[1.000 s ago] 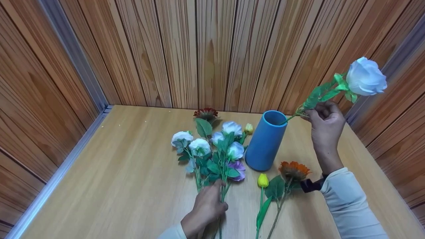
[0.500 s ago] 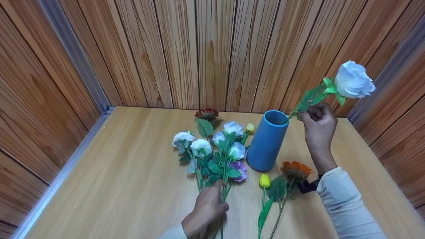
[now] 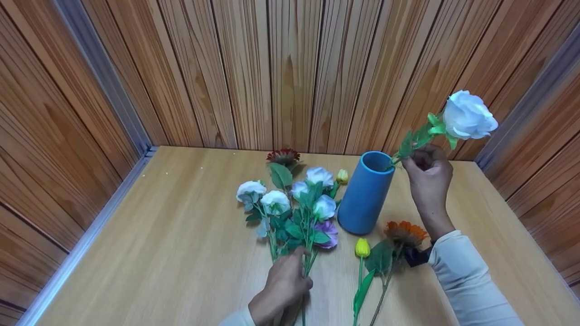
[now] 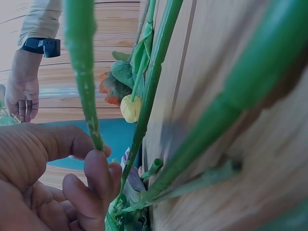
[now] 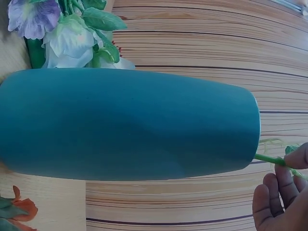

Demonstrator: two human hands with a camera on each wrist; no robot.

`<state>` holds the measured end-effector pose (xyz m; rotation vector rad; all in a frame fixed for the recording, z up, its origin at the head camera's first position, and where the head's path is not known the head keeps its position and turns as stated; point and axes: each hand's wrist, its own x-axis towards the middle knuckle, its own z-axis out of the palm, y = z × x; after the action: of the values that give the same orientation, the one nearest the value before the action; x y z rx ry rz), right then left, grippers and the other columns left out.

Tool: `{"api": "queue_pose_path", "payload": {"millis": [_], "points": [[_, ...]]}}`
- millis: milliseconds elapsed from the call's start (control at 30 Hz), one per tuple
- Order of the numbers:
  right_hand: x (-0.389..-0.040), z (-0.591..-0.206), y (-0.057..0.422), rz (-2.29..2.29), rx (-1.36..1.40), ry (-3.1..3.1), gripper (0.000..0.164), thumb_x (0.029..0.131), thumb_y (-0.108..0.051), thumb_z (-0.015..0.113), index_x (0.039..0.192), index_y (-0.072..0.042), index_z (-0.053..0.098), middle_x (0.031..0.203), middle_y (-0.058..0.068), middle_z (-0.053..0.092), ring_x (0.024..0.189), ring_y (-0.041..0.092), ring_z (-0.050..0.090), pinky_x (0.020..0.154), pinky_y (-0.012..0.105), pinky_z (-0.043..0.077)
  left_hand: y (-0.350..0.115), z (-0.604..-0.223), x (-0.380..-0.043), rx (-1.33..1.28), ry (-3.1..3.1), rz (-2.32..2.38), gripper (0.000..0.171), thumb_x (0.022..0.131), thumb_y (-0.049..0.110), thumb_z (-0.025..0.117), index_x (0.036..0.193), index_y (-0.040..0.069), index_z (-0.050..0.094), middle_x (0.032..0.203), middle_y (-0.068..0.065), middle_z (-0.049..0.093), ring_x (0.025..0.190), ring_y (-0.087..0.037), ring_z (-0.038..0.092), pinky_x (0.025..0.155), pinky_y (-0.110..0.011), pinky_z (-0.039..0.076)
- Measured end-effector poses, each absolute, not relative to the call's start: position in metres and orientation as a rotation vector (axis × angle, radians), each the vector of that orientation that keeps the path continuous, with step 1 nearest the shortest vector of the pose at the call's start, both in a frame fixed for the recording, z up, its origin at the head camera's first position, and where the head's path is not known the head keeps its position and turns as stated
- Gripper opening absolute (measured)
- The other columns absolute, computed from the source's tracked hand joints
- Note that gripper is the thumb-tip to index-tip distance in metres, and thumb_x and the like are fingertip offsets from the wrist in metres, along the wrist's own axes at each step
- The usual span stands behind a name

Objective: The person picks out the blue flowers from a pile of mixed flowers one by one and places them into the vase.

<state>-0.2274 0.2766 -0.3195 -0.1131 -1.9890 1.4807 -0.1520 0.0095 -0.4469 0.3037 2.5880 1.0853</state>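
My right hand pinches the stem of a large white rose just outside the mouth of a blue vase. The stem's lower end passes over the rim into the vase, and the bloom leans out to the right. In the right wrist view the green stem runs from the vase's edge to my thumb and fingertips. My left hand is low at the bunch of white flowers. In the left wrist view its thumb and forefinger pinch one green stem, with other stems lying beside it.
A yellow tulip and an orange flower lie in front of the vase. Among the bunch are a purple flower and, behind, a dark red flower. A pale yellow bud sits left of the vase. Wood-panelled walls enclose the table.
My right hand has moved left and slightly down, bringing the white rose closer to the vase with its stem deeper inside. My left hand stays in place at the bunch.
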Motion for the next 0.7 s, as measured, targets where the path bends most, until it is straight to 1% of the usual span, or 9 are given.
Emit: {"api": "queue_pose_path", "payload": {"millis": [167, 333, 533, 700], "points": [[-0.2279, -0.3239, 0.2769, 1.446, -0.138, -2.041, 0.039, 0.082, -0.023, 0.065, 0.117, -0.009, 0.053, 0.098, 0.006, 0.063, 0.084, 0.015, 0.055, 0.074, 0.021, 0.045, 0.0090, -0.4482, -0.1522, 0.315, 2.593, 1.087, 0.050, 0.066, 0.003, 0.070, 0.113, 0.008, 0.053, 0.057, 0.002, 0.050, 0.049, -0.013, 0.045, 0.043, -0.029, 0.034], [-0.2282, -0.3265, 0.2767, 1.440, -0.142, -2.055, 0.040, 0.082, -0.021, 0.065, 0.117, -0.008, 0.053, 0.101, 0.009, 0.062, 0.085, 0.015, 0.056, 0.075, 0.020, 0.046, 0.0095, -0.4476, -0.1516, 0.305, 2.600, 1.074, 0.049, 0.068, 0.004, 0.069, 0.113, 0.009, 0.053, 0.056, 0.002, 0.050, 0.048, -0.013, 0.045, 0.043, -0.028, 0.033], [-0.2273, -0.3278, 0.2752, 1.419, -0.152, -2.068, 0.040, 0.081, -0.025, 0.065, 0.116, -0.009, 0.054, 0.098, 0.004, 0.063, 0.086, 0.013, 0.056, 0.076, 0.020, 0.046, 0.0104, -0.4472, -0.1514, 0.290, 2.606, 1.071, 0.049, 0.068, 0.004, 0.069, 0.114, 0.009, 0.053, 0.056, 0.002, 0.050, 0.048, -0.013, 0.045, 0.043, -0.028, 0.033], [-0.2280, -0.3301, 0.2735, 1.401, -0.134, -2.058, 0.035, 0.081, -0.021, 0.066, 0.113, -0.009, 0.056, 0.096, 0.004, 0.064, 0.084, 0.013, 0.057, 0.075, 0.020, 0.046, 0.0122, -0.4460, -0.1521, 0.241, 2.568, 1.066, 0.049, 0.068, 0.004, 0.070, 0.114, 0.011, 0.053, 0.059, 0.001, 0.051, 0.050, -0.014, 0.046, 0.045, -0.028, 0.033]]}}
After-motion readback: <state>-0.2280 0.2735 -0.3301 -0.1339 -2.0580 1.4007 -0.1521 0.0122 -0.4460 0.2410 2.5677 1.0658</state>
